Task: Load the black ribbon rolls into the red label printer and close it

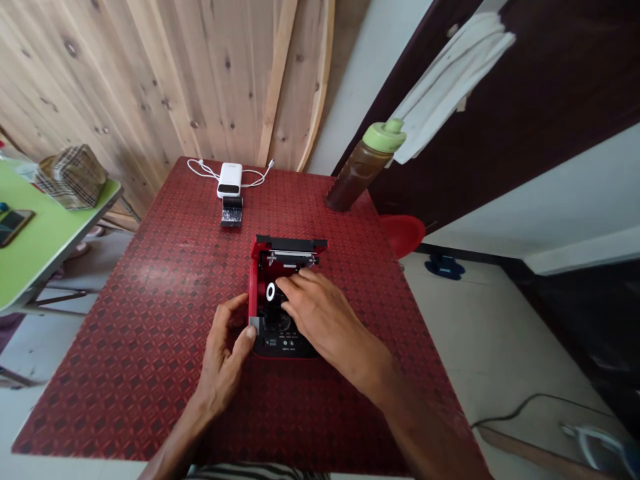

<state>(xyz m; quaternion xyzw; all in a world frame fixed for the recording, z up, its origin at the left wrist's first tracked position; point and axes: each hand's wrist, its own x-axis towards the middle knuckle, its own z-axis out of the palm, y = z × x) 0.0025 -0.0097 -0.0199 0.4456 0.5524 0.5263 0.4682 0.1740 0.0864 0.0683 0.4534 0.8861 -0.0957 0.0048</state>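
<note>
A small red and black printer (289, 347) sits on the table with its lid (293, 244) raised at the back. My right hand (320, 310) reaches into its open bay from the right. Its fingers are closed on a black roll with a white core (271, 292), whose left end faces out; the rest is covered by the fingers. At the printer's left side, my left hand (227, 343) grips the wall, thumb on the front left corner and fingers farther back along the side. Buttons and small markings show on the front panel.
Farther back on the red patterned table (150, 333) lie a white power bank (231, 180) with a cable and a dark curled strip (231, 211). A green-lidded bottle (365, 167) stands at the back right. A green table (45, 247) holds a plaid pouch (73, 177) and a phone (14, 225).
</note>
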